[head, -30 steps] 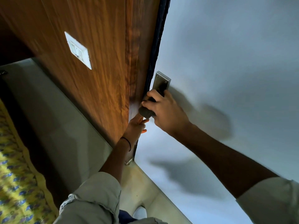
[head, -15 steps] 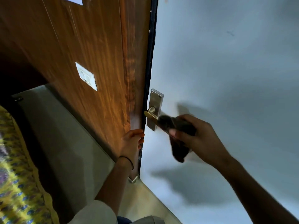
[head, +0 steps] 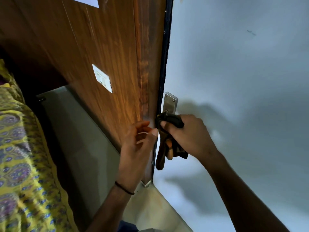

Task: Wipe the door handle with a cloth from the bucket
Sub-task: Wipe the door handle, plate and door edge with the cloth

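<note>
We are mid-wipe: our right hand (head: pixel 189 136) clenches the dark cloth (head: pixel 168 121) around the door handle (head: pixel 170 104); at 9 o'clock, our left hand (head: pixel 137 148), fingers loosely spread, steadies the door edge (head: pixel 164 64).

Right hand (head: pixel 189 134) closed in a fist, knuckles up, forearm reaching in from lower right, bare to the wrist; left hand (head: pixel 137 148) just beside it, fingers (head: pixel 143 124) loosely curled and spread, palm facing right, thin dark band on wrist.
</note>
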The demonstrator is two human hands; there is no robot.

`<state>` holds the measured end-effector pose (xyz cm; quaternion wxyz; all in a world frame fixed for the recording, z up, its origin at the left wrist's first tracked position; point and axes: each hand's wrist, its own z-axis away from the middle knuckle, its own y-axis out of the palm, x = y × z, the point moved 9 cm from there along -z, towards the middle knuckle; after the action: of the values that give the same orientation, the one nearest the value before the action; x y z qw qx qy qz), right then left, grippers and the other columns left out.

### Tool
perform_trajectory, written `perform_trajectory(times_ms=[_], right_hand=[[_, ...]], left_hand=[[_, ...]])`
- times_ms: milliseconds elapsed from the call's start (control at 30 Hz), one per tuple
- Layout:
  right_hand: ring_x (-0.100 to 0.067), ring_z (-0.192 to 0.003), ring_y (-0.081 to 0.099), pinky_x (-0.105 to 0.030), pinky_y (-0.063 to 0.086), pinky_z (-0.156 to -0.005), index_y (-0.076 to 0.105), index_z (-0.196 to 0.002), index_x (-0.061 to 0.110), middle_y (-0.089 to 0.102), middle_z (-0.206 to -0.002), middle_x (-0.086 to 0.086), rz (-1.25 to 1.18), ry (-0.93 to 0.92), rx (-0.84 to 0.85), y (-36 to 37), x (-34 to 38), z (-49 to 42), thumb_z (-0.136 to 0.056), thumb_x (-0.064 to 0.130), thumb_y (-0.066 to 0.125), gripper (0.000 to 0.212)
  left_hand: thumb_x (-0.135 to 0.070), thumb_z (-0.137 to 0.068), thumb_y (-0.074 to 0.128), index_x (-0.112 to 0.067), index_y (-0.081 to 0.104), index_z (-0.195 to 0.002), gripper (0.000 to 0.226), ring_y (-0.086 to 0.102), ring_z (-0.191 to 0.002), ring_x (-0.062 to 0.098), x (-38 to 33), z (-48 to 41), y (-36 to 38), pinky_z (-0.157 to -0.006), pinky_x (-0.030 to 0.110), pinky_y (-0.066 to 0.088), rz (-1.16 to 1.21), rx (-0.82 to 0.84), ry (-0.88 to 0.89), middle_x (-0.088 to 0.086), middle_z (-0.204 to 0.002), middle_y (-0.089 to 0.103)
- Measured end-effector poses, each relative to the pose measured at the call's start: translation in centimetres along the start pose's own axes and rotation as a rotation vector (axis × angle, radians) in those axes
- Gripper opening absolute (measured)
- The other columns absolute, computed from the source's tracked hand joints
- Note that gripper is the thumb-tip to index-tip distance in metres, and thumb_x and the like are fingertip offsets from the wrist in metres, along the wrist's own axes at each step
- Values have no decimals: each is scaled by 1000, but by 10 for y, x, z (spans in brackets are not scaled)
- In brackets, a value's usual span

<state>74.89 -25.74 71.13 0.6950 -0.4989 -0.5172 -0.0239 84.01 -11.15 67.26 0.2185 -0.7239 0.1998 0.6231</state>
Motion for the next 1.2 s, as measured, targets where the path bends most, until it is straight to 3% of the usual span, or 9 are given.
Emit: perform_trajectory(times_ms=[167,267,400,567,767,900,967,1067,1200], right_hand=[[-12,-68,70,-23,51,-62,73,-76,24,73,-70,3,-131,1,51,6,0,-13,-86,45,70,24],[-6,-71,69,-22,53,-64,72,-85,22,73,-75,5,-132,-50,8,9,-1,-14,-89,48,65,27],[-2,-75,64,-14,46,-67,67,-96,24,68,-79,9,-220,-134,9,19,-2,-9,-98,40,56,20],[-6,-75,66,-25,53,-68,63,-102,22,66,-83,6,-230,-113,-50,10,-24,-4,-100,30,53,13],[-22,-88,72,-48,59,-84,66,-106,13,74,-94,-8,-409,-31,71,14,-34,-4,-100,29,55,20],[-20,-86,71,-37,58,-79,65,-102,16,72,-91,-5,-347,-142,142,20,-14,-6,-94,36,56,24],[-15,-80,67,-30,52,-73,62,-99,14,69,-87,-3,-219,-213,156,29,-1,-7,-96,34,56,21],[-20,-86,65,-33,49,-76,61,-100,11,68,-93,-7,-90,-297,185,47,18,-9,-97,33,56,23],[-18,-95,61,-31,48,-83,66,-110,15,58,-108,-5,47,-363,216,56,30,-7,-96,45,54,35]], left_hand=[[-40,-76,71,-19,60,-118,49,71,-91,1,14,-2,14,-77,22,54,133,118,-131,-16,-96,75],[-26,-82,69,-15,65,-109,29,67,-62,14,-3,-4,23,-57,18,50,137,220,-14,3,-80,74],[-9,-93,60,-13,66,-92,7,55,-49,7,16,-11,21,-46,16,45,179,116,-125,-6,-59,63],[-8,-96,53,1,69,-104,20,74,-73,26,53,-10,17,-62,33,62,563,58,-447,20,-90,74],[-23,-94,62,-18,66,-106,14,69,-84,25,70,-31,-2,-71,33,59,101,-120,-319,7,-97,71],[-21,-99,52,-21,61,-112,16,62,-104,27,59,-28,4,-88,27,55,-60,-146,-113,6,-114,59],[-16,-103,44,-17,64,-107,21,65,-97,19,56,-20,12,-75,11,52,157,-144,-152,4,-101,69],[-29,-105,31,-18,66,-108,37,75,-79,10,70,-3,50,-59,23,58,654,1,-459,-2,-88,78],[-42,-103,29,-21,67,-113,45,74,-95,14,87,-8,62,-80,36,54,904,0,-565,2,-106,76]])
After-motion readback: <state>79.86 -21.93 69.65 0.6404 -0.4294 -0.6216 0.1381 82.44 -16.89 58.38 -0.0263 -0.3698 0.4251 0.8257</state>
